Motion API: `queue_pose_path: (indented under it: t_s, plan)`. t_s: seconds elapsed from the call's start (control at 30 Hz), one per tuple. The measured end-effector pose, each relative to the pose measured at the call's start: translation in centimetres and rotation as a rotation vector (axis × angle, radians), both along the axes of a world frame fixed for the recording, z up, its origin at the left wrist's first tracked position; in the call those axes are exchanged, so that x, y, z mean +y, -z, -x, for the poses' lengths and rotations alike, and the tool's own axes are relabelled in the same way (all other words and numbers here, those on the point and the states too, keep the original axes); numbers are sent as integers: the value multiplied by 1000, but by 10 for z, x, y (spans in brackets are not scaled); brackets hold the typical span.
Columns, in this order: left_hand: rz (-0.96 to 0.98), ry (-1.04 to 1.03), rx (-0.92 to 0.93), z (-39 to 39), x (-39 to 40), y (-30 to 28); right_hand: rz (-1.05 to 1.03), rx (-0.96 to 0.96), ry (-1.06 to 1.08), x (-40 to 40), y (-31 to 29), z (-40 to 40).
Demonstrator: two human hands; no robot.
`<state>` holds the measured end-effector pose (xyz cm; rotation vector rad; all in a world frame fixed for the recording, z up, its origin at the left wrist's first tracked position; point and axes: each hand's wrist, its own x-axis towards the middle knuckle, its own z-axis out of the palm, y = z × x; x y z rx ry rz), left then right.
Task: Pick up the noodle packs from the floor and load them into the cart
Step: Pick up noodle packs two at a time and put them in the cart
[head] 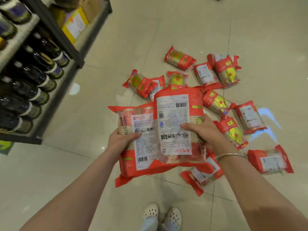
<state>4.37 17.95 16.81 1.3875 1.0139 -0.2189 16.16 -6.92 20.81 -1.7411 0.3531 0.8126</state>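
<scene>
Red noodle packs fill both hands as I watch: the left hand [120, 139] grips one pack [133, 147], the right hand [202, 130] clasps another [175, 124], overlapping, above more packs [230, 130] scattered on the tiled floor [116, 64].

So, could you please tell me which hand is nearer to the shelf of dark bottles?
Left. The left hand grips a noodle pack on the side facing the shelf of dark bottles; the right hand holds another pack farther away, over the packs scattered on the floor.

Glossy tiled floor [116, 47], scattered red noodle packs [180, 60], dark bottle shelf [55, 30]
</scene>
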Motion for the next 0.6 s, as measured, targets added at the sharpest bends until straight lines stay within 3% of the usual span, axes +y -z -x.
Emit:
queue_pose_path:
  t_s: [0.13,0.27,0.6]
  plan:
    - [-26,-16,-136,-16,58,-150,-90,-114,-26,58,-153,-20]
    - [-31,-36,-227,-26,123,-250,-148,-238,-46,126,-258,-33]
    - [-116,9,-392,-74,318,-388,-318,-424,0,307,-385,-58]
